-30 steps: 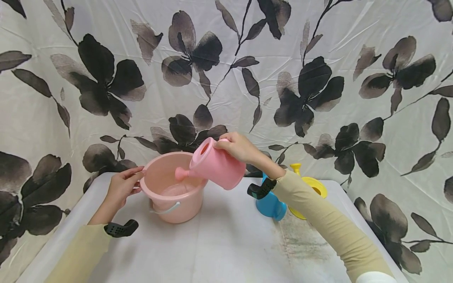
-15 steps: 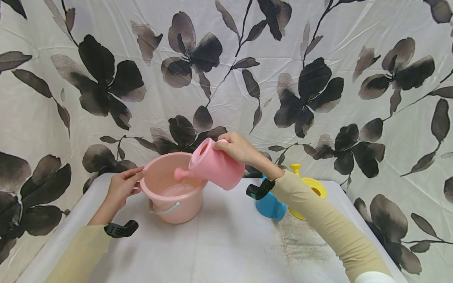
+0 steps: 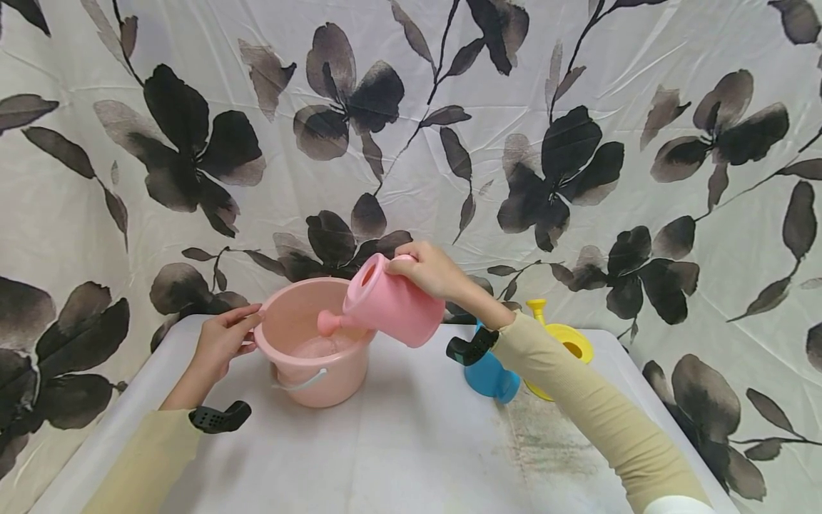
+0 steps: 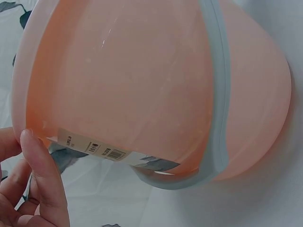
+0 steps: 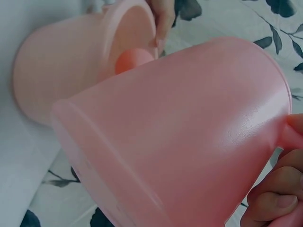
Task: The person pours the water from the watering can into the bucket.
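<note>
Partly over the peach bucket (image 3: 347, 375), the pink watering can (image 3: 399, 305) tilted with its nozzle (image 3: 329, 323) inside, hardly shifted from a second earlier, which suggested pouring was still under way. The right hand (image 3: 429, 270) gripped the can's handle (image 5: 291, 138); the left hand (image 3: 220, 343) pinched the bucket's rim (image 4: 20, 94).

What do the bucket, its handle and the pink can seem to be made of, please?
Bucket: probably plastic, semi-gloss; its smooth wall catches small highlights.
Handle: likely plastic too, fairly matte, with a fine line along it.
Pink can: apparently moulded plastic, satin; a soft sheen shows on its smooth side.
</note>
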Available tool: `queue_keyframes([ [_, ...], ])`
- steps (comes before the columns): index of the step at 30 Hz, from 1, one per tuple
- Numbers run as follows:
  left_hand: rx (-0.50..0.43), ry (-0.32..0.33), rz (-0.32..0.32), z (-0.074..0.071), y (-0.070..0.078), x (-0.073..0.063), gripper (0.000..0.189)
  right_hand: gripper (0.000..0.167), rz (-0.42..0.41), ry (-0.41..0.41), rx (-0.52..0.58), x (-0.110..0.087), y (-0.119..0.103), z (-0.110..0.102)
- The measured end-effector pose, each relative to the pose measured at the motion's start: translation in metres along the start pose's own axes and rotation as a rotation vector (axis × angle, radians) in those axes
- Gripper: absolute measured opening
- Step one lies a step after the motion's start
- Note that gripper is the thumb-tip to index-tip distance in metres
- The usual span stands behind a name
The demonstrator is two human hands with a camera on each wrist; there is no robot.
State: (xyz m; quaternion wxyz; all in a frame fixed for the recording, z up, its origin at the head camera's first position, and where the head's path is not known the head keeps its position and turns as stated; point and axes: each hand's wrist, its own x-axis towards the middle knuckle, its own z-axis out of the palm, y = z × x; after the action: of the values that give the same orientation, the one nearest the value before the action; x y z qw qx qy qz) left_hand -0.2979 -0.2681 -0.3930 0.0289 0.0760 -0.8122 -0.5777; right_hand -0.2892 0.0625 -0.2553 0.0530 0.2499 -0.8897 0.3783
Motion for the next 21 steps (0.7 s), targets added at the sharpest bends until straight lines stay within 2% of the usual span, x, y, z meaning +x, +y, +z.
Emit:
queue_keyframes([
  [21, 0.007, 0.016, 0.001, 0.0011, -0.0001, -0.0095, 0.057, 0.032, -0.022, 0.035, -0.028, -0.0041, -0.0022, 0.0008],
])
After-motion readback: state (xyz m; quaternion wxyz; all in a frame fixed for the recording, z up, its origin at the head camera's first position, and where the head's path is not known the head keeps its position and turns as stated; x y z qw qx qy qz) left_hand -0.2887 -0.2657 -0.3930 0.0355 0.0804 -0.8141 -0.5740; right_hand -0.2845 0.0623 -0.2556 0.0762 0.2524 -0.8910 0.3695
